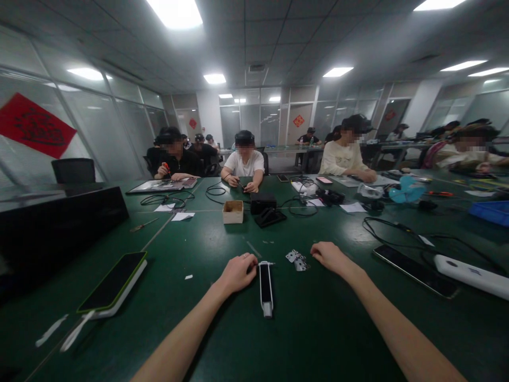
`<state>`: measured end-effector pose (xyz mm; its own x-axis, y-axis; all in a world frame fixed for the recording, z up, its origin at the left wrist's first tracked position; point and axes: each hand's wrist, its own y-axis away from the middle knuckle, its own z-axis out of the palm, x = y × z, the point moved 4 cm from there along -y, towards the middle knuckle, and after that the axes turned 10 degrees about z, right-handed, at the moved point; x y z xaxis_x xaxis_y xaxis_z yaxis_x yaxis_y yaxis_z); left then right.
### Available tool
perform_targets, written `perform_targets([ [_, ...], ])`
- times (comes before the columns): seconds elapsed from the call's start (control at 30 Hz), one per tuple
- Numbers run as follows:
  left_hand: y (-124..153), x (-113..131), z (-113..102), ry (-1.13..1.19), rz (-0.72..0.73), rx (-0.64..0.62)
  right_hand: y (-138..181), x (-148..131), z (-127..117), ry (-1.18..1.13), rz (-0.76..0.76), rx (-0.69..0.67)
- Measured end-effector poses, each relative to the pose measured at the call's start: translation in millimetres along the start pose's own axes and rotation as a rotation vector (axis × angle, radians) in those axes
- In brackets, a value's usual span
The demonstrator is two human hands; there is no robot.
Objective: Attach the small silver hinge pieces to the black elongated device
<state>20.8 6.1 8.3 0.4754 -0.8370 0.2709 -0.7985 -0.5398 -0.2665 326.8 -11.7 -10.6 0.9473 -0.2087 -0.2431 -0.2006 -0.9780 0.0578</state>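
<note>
Single view, from camera on wearer's head. Looks forward across green table (242,345), tilted slightly down, sightline roughly level side to side. Field wide: ceiling (262,32) fills top; left hand (238,271) and right hand (329,256) at close range below centre, forearms (191,331) entering from bottom edge. Seated co-workers (249,160) farther off, across table. Glass partitions (129,130) at left slant outward toward frame edge.

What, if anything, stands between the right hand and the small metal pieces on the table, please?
Nothing visible does: the small metal pieces lie just left of the right hand, and the white-framed object lies farther left, near the left hand.
</note>
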Motion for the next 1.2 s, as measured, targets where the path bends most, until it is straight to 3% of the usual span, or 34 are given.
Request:
perform_targets([
  [0.33, -0.5, -0.8, 0.5, -0.01, 0.011, 0.011, 10.9, -5.0, 0.2, -0.023, 0.1, -0.101],
  [0.63, 0.3, 0.3, -0.2, -0.017, 0.012, 0.003, 23.1, -29.2, -17.3, 0.087, 0.071, -0.038],
  [0.9, -0.7, -1.9, 3.2, -0.026, 0.011, 0.002, 34.2, -51.6, -13.9, 0.239, 0.102, 0.005],
  [1.2, 0.8, -3.5, 3.7, -0.009, 0.016, 0.009, 30.6, -49.5, -12.4, 0.233, 0.162, 0.045],
])
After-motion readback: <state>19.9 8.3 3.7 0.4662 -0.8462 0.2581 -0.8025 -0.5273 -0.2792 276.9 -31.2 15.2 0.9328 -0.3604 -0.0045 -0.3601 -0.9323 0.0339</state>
